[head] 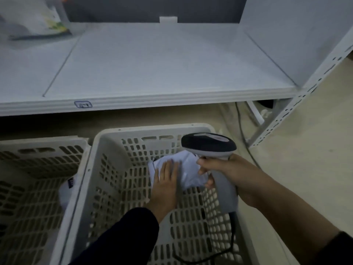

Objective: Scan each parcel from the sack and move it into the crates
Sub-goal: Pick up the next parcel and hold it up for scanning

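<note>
The left hand (165, 181) lies flat, its grip wide, straight fingers pressing on the white parcel (188, 170) inside the right crate (99, 150). The right hand (226, 174) has its grip wrapped round the scanner (208, 145) handle, just above the parcel.

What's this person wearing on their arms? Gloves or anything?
The left sleeve is dark and long, reaching the wrist. The right sleeve, also dark, sits up near the elbow, leaving the forearm bare. No gloves, rings or watch show.
</note>
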